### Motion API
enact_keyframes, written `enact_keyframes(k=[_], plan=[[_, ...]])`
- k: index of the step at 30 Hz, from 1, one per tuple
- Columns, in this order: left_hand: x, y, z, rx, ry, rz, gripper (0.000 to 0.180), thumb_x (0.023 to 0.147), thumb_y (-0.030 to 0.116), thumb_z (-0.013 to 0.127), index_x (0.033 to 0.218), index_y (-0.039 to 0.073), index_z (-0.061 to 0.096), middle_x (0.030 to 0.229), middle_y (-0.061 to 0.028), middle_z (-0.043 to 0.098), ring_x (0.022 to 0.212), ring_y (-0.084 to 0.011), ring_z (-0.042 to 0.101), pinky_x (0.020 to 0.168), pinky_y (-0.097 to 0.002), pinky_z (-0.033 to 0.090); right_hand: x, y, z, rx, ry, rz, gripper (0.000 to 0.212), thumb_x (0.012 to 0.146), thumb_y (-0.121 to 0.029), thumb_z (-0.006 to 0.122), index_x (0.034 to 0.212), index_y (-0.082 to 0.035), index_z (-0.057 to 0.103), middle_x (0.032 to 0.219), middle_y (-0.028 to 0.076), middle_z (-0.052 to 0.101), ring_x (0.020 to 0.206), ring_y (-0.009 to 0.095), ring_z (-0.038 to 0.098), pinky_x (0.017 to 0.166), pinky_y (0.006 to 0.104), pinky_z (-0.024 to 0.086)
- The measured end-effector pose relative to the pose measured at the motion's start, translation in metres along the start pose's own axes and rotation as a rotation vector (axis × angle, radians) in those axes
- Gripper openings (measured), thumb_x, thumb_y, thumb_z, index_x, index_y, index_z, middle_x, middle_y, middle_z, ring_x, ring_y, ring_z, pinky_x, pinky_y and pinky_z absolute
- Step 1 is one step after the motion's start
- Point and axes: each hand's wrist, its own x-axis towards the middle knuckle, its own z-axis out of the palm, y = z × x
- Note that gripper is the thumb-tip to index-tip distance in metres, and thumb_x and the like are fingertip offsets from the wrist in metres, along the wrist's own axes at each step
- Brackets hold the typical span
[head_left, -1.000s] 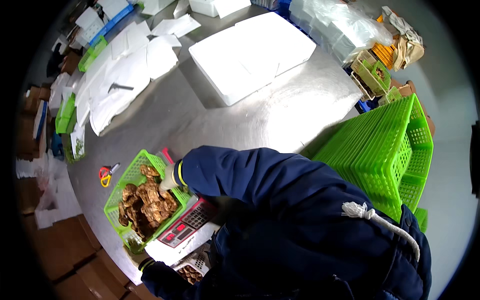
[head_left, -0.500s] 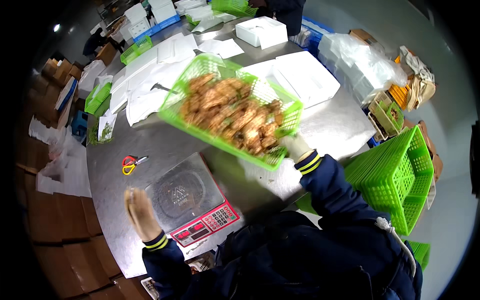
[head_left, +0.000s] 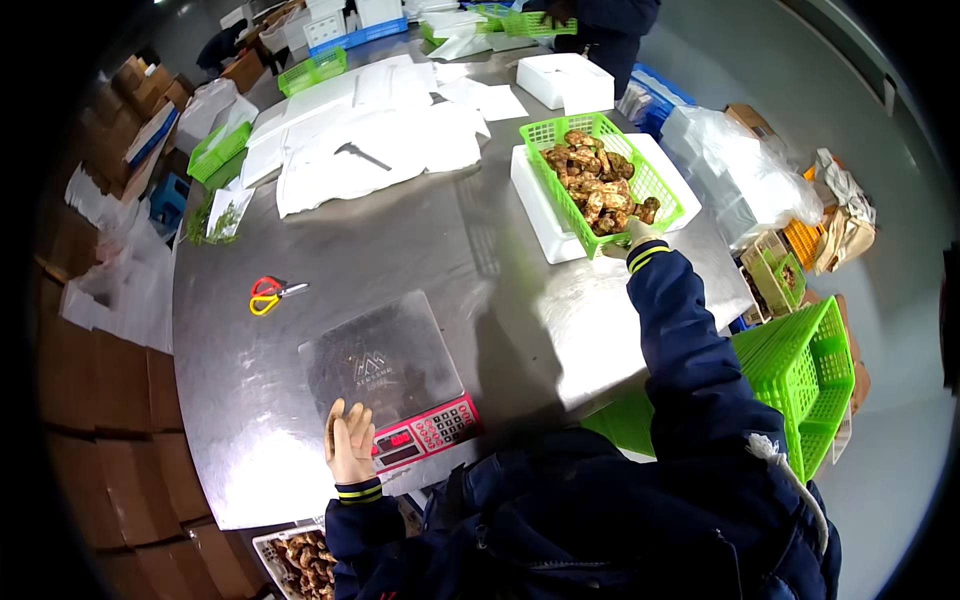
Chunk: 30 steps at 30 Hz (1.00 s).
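In the head view, I see the green basket [head_left: 648, 178] at one-thirty over a foam box [head_left: 545, 222], right hand [head_left: 641, 233] grasping its five-o'clock rim; left hand [head_left: 350, 445], seven o'clock, spread empty. Probably stiff, weighty; mushrooms [head_left: 600, 182] bruise.

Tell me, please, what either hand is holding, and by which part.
The right hand holds the green basket by its near end; the left hand is open and holds nothing.
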Motion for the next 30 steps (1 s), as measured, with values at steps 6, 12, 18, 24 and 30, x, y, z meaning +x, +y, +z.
enact_keyframes(k=[6, 12, 18, 24, 30], plan=[[0.003, -0.015, -0.02, -0.097, 0.043, -0.012, 0.042, 0.099, 0.031, 0.049, 0.135, 0.009, 0.047, 0.121, -0.0154, 0.06, 0.11, -0.0259, 0.061, 0.093, -0.0364, 0.048, 0.072, 0.013, -0.003, 0.937, 0.19, 0.328, 0.029, 0.094, -0.024, 0.053, 0.117, -0.007, 0.054, 0.112, 0.014, 0.058, 0.108, 0.031, 0.053, 0.084, 0.047, 0.051], [-0.002, 0.004, -0.026, -0.066, 0.073, -0.028, 0.039, 0.099, 0.029, 0.049, 0.132, 0.008, 0.049, 0.117, -0.0164, 0.062, 0.105, -0.0267, 0.063, 0.088, -0.0336, 0.051, -0.036, -0.063, 0.034, 1.072, 0.074, 0.368, 0.061, 0.091, -0.034, 0.062, 0.141, -0.017, 0.032, 0.129, 0.017, 0.051, 0.115, 0.036, 0.052, 0.092, 0.0511, 0.048], [0.025, -0.038, 0.049, 0.131, -0.188, -0.224, 0.035, 0.097, 0.03, 0.052, 0.125, 0.009, 0.056, 0.109, -0.0126, 0.065, 0.098, -0.0234, 0.065, 0.087, -0.0342, 0.05, -0.257, -0.037, 0.004, 0.768, -0.277, -0.269, 0.04, 0.094, -0.018, 0.058, 0.129, -0.001, 0.05, 0.113, 0.013, 0.063, 0.097, 0.023, 0.063, 0.087, 0.0326, 0.051], [0.012, -0.08, 0.149, 0.27, -0.611, -0.276, 0.033, 0.098, 0.028, 0.051, 0.125, 0.008, 0.056, 0.093, -0.0095, 0.069, 0.07, -0.0179, 0.067, 0.063, -0.0276, 0.053, -0.41, -0.029, -0.08, 0.787, 0.129, -0.299, 0.034, 0.095, -0.008, 0.055, 0.126, 0.005, 0.053, 0.101, 0.012, 0.068, 0.085, 0.013, 0.064, 0.077, 0.0256, 0.052], [-0.041, -0.065, 0.283, 0.4, -1.01, -0.287, 0.033, 0.099, 0.022, 0.047, 0.125, 0.004, 0.054, 0.083, -0.0106, 0.067, 0.055, -0.0118, 0.06, 0.049, -0.0201, 0.044, -0.488, 0.035, -0.183, 0.637, 0.871, -0.39, 0.039, 0.093, -0.003, 0.055, 0.131, 0.002, 0.05, 0.096, 0.014, 0.068, 0.075, 0.012, 0.066, 0.052, 0.0201, 0.049]])
